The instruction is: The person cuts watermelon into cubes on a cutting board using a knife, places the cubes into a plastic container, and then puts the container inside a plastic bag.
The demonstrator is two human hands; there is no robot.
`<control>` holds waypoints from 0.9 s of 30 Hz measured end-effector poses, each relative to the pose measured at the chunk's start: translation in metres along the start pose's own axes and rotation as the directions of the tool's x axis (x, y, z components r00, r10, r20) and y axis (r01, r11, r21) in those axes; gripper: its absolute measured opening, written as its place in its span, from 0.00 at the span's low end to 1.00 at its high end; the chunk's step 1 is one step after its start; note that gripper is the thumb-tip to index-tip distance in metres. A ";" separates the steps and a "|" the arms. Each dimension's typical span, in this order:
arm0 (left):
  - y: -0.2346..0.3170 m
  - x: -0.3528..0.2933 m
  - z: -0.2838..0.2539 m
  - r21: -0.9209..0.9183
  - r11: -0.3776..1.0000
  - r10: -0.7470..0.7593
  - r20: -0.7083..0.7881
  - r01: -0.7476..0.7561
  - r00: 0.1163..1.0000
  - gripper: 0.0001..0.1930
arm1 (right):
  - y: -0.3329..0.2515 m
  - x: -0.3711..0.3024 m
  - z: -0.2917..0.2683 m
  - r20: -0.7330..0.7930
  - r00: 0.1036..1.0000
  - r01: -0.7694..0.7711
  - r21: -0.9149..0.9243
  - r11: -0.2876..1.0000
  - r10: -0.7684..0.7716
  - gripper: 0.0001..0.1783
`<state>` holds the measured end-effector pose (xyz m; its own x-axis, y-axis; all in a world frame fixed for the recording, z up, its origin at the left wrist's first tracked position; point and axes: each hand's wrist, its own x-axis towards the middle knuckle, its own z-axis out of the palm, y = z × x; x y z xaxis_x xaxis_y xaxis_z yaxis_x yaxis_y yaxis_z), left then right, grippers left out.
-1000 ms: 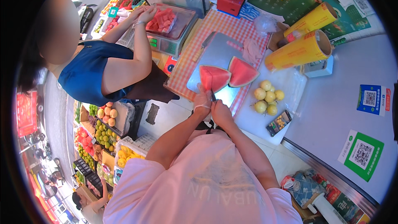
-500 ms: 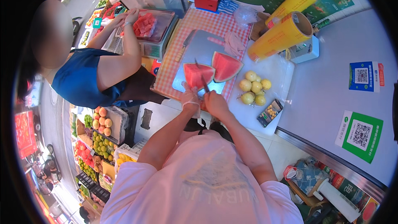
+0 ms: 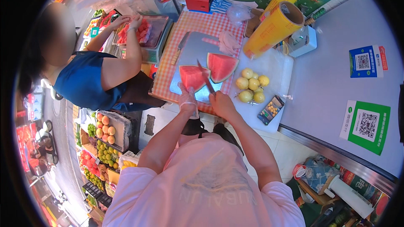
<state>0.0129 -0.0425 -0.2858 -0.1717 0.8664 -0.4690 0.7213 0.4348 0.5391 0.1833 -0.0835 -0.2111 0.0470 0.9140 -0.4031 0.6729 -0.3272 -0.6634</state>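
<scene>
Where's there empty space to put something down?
There's bare checkered cloth between the red box and the metal board, and bare white board between the front yellow roll and the yellow fruits. It's crowded around the watermelon pieces: the left hand, right hand and knife are there.

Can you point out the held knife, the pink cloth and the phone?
Held knife (image 3: 206, 77): head view, blade.
Pink cloth (image 3: 228, 43): head view, middle.
Phone (image 3: 271, 109): head view, screen.

Red watermelon wedge (image 3: 190, 77), checked tablecloth (image 3: 201, 23), apparently red-and-white
</scene>
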 end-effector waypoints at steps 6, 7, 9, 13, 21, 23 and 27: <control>-0.001 -0.001 0.003 -0.161 0.986 0.041 -0.085 -0.054 0.996 0.41 | 0.029 -0.016 0.049 0.061 0.998 -0.007 0.074 0.997 0.003 0.25; -0.004 0.000 0.002 -0.186 0.982 0.013 -0.075 -0.027 0.997 0.41 | 0.030 -0.029 0.043 0.108 0.994 -0.014 0.089 0.996 0.005 0.25; -0.011 -0.001 -0.003 -0.237 0.971 -0.046 -0.054 0.032 0.998 0.40 | 0.031 -0.066 0.010 0.175 0.985 -0.013 0.026 1.000 0.008 0.24; -0.036 0.022 0.014 -0.431 0.899 0.054 -0.073 -0.080 0.996 0.39 | 0.023 -0.062 -0.020 0.011 1.000 -0.020 0.091 0.996 0.019 0.23; -0.029 0.015 0.015 -0.477 0.874 0.080 -0.050 -0.094 0.996 0.38 | 0.044 0.009 0.026 -0.041 0.996 0.078 0.131 0.988 -0.073 0.26; -0.018 0.006 0.005 -0.427 0.904 0.026 -0.028 -0.035 0.999 0.38 | 0.048 0.012 0.045 0.031 0.999 0.024 0.198 0.980 -0.031 0.26; -0.047 0.042 0.026 -0.301 0.937 0.116 -0.208 -0.176 0.971 0.40 | 0.060 0.025 0.063 -0.032 0.996 0.084 0.060 0.995 -0.082 0.24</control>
<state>-0.0109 -0.0328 -0.3487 -0.2229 0.9430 -0.2473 0.5042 0.3286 0.7986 0.1779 -0.0952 -0.3007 0.0150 0.9451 -0.3266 0.6291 -0.2628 -0.7316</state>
